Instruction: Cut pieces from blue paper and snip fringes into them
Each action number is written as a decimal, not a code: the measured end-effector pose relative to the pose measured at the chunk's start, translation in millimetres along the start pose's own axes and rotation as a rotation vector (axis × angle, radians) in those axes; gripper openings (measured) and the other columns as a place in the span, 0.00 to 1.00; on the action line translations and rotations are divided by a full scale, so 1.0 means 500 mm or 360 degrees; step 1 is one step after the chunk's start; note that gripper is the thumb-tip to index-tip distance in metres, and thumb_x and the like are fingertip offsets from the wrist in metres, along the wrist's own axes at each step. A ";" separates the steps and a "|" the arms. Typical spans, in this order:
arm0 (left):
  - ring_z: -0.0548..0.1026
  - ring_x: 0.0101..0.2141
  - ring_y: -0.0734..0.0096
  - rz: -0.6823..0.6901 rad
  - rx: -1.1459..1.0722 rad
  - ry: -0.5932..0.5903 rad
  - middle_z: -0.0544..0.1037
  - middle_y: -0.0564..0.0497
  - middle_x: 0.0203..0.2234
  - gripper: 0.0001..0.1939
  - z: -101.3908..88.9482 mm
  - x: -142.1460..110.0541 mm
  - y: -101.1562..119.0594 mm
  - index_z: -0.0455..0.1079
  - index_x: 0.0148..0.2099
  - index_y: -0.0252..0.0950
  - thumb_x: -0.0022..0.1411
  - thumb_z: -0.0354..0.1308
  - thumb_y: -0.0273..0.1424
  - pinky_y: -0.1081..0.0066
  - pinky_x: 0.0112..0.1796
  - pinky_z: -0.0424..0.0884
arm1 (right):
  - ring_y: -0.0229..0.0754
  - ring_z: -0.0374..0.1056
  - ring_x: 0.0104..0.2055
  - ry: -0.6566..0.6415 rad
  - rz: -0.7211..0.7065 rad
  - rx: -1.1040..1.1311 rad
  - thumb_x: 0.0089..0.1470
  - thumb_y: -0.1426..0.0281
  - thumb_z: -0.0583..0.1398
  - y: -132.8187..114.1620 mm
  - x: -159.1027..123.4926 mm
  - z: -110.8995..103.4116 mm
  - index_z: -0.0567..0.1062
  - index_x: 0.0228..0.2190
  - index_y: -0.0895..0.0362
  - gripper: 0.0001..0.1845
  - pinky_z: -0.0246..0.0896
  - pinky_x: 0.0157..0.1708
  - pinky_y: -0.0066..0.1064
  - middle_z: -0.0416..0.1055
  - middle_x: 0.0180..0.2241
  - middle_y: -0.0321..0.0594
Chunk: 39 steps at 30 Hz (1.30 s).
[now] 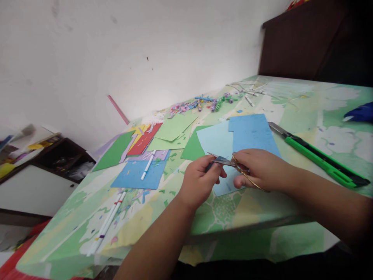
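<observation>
Blue piece (222, 159): small, above the light-blue sheet (215, 137); looks light, bendy, likely foam or card; best pinched by its margin, clear of the blades.
Left hand (198, 177): closed in a pinch on the piece.
Right hand (262, 168): gripping the scissors (229, 162) by gold-coloured handles; blades at the piece, depth of bite unclear; likely stiff, smooth metal.
Worktop (338, 136) edge: near side, below the hands.
Room: upward; sheets beneath, green box cutter (318, 159) beyond the right forearm.
</observation>
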State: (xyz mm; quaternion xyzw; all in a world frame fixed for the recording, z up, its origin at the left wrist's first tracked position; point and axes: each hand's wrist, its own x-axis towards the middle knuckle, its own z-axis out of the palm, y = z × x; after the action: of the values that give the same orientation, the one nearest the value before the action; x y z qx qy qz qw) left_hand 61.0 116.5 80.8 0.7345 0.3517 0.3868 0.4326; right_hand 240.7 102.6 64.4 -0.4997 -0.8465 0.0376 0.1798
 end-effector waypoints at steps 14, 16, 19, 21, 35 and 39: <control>0.65 0.17 0.82 0.0003 -0.0119 -0.0019 0.70 0.55 0.17 0.10 -0.002 -0.002 -0.003 0.65 0.24 0.34 0.55 0.51 0.32 0.78 0.20 0.63 | 0.40 0.58 0.22 0.0087 -0.0063 -0.0201 0.43 0.41 0.44 0.006 -0.001 0.002 0.64 0.22 0.57 0.31 0.41 0.21 0.28 0.61 0.19 0.39; 0.65 0.17 0.83 0.0011 -0.0154 -0.0034 0.70 0.56 0.17 0.10 -0.002 -0.004 -0.004 0.65 0.24 0.34 0.55 0.51 0.32 0.79 0.20 0.63 | 0.41 0.58 0.23 0.0106 -0.0052 -0.0231 0.42 0.41 0.44 0.007 -0.002 0.003 0.64 0.22 0.57 0.31 0.41 0.21 0.28 0.61 0.19 0.39; 0.65 0.17 0.82 0.0012 -0.0183 -0.0042 0.70 0.56 0.17 0.09 -0.001 -0.005 -0.004 0.65 0.24 0.34 0.55 0.51 0.31 0.78 0.20 0.62 | 0.41 0.58 0.23 0.0103 -0.0037 -0.0235 0.42 0.41 0.45 0.008 -0.001 0.004 0.65 0.22 0.57 0.31 0.40 0.21 0.28 0.61 0.19 0.39; 0.65 0.17 0.82 0.0011 -0.0176 -0.0032 0.70 0.56 0.17 0.09 -0.001 -0.005 -0.003 0.65 0.24 0.34 0.55 0.51 0.31 0.78 0.20 0.63 | 0.41 0.58 0.23 0.0095 -0.0026 -0.0217 0.41 0.41 0.46 0.008 -0.001 0.003 0.65 0.22 0.57 0.31 0.40 0.21 0.28 0.61 0.19 0.39; 0.64 0.18 0.82 0.0051 -0.0040 0.0049 0.69 0.56 0.17 0.11 -0.001 -0.001 -0.003 0.64 0.22 0.35 0.56 0.49 0.29 0.78 0.22 0.62 | 0.40 0.55 0.25 -0.0067 -0.0067 0.0110 0.43 0.46 0.50 0.004 0.000 -0.006 0.60 0.23 0.56 0.24 0.45 0.22 0.28 0.60 0.23 0.38; 0.63 0.18 0.82 0.0058 0.0059 0.0091 0.68 0.56 0.17 0.11 0.001 -0.002 -0.006 0.65 0.22 0.35 0.56 0.49 0.29 0.77 0.22 0.61 | 0.40 0.55 0.25 -0.0087 -0.0034 0.0083 0.44 0.47 0.51 0.004 0.001 -0.002 0.60 0.24 0.56 0.24 0.45 0.23 0.28 0.60 0.23 0.39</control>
State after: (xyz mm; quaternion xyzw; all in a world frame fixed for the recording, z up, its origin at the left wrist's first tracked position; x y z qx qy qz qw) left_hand 60.2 116.7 77.7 0.7373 0.3577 0.4088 0.4016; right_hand 242.4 103.8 65.1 -0.4844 -0.8552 0.0713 0.1699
